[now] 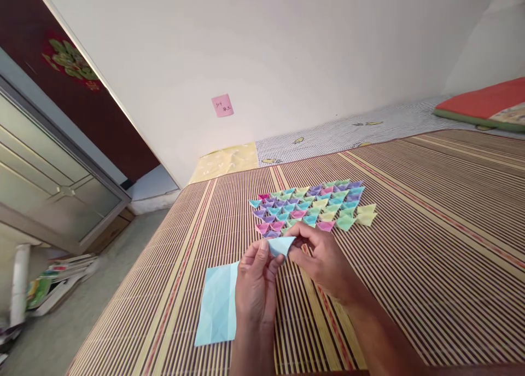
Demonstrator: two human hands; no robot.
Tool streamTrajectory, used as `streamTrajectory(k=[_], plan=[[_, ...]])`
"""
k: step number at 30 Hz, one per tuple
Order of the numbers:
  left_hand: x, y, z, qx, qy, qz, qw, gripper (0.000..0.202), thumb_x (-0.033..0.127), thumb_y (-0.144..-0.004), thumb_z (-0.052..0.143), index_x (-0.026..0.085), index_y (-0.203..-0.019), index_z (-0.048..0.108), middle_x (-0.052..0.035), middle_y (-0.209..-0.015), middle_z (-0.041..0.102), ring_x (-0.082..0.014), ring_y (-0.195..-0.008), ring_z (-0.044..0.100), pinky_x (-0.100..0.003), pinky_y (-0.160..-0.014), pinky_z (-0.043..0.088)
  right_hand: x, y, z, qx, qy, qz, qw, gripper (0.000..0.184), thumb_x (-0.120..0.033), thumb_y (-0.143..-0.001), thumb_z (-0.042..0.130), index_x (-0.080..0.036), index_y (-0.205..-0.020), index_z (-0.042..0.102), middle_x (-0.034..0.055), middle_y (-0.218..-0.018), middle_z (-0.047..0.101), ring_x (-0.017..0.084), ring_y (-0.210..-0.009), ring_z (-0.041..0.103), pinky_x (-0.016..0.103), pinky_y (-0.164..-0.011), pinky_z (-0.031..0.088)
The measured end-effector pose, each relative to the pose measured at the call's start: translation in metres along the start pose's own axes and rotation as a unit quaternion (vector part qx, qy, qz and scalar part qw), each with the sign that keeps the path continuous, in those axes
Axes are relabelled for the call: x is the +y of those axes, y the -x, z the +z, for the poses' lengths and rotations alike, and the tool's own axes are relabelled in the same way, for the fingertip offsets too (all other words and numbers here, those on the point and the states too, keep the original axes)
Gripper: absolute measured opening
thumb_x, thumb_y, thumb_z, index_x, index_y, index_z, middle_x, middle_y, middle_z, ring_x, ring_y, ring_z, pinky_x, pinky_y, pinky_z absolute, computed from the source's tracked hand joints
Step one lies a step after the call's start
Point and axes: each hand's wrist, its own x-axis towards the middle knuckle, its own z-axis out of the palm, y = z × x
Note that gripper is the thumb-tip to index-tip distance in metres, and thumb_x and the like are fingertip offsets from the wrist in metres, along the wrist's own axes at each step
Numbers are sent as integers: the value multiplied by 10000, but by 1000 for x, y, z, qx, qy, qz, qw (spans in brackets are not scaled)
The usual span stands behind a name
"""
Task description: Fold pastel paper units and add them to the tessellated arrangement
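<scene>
A small piece of folded light blue paper (280,246), roughly triangular, is held up between my two hands above the striped mat. My left hand (257,280) pinches its left end between thumb and fingers. At its right corner, the fingers of my right hand (322,258) close on the paper. A larger creased light blue sheet (215,305) lies flat beside my left wrist, which partly covers it. Just beyond my hands, many small folded paper pieces (299,214) in pink, purple, blue, green and yellow sit in rows.
The striped bamboo mat (410,244) covers the bed. Along the wall runs a grey patterned cloth (320,138) with a yellow cloth (225,160) beside it. A red folded quilt (484,99) lies at the far right. A pink note (222,106) sticks to the wall. Books (61,277) stand low at left.
</scene>
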Motion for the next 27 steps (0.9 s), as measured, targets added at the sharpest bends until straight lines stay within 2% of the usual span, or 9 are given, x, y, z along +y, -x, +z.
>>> streamTrajectory(k=[5, 8, 12, 16, 21, 24, 27], plan=[[-1, 3, 2, -6, -49, 18, 999, 343, 345, -631, 960, 142, -842, 782, -45, -869, 756, -113, -716, 682, -224, -672, 610, 4, 0, 6, 41, 35, -49, 997, 137, -137, -851, 556, -224, -827, 659, 16, -826, 661, 186, -782, 605, 303, -730, 475], [-4, 4, 2, -26, -30, -9, 999, 348, 365, -645, 950, 154, -865, 782, -43, -848, 754, -132, -708, 685, -261, -671, 604, 8, 0, 10, 54, 50, -90, 993, 147, -140, -886, 562, -233, -825, 658, 28, -856, 684, 203, -834, 623, 321, -766, 481], [-9, 5, 3, -55, -12, -52, 997, 369, 414, -697, 916, 141, -911, 792, -67, -877, 762, -141, -729, 692, -276, -715, 590, 12, 1, 15, 43, 84, -134, 986, 270, -31, -833, 550, -247, -890, 701, 30, -898, 712, 224, -912, 633, 364, -836, 477], [-10, 6, 6, -51, 8, -44, 998, 324, 364, -696, 918, 136, -887, 789, -91, -955, 772, -172, -816, 713, -289, -762, 587, 18, 1, 19, 68, 123, -168, 976, 242, -55, -877, 579, -247, -917, 721, 47, -914, 715, 244, -931, 622, 395, -845, 472], [-9, 10, 10, -74, 6, -33, 997, 266, 322, -721, 902, 132, -867, 785, -60, -879, 738, -155, -825, 694, -247, -748, 573, 24, 2, 24, 104, 157, -195, 963, 214, -79, -919, 569, -229, -910, 720, 67, -914, 713, 254, -934, 624, 406, -845, 479], [-6, 10, 10, -101, -12, -44, 994, 251, 274, -730, 894, 138, -913, 788, -47, -856, 731, -146, -817, 686, -249, -797, 566, 26, 1, 23, 95, 184, -202, 957, 178, -111, -923, 598, -228, -945, 731, 70, -943, 723, 265, -948, 630, 420, -857, 476], [-3, 7, 8, -109, -37, -42, 992, 309, 269, -748, 875, 142, -1015, 785, -63, -900, 749, -159, -835, 691, -267, -829, 562, 26, 0, 17, 29, 189, -213, 958, 309, -62, -900, 547, -243, -1067, 733, 57, -1022, 741, 270, -1029, 633, 449, -934, 470]])
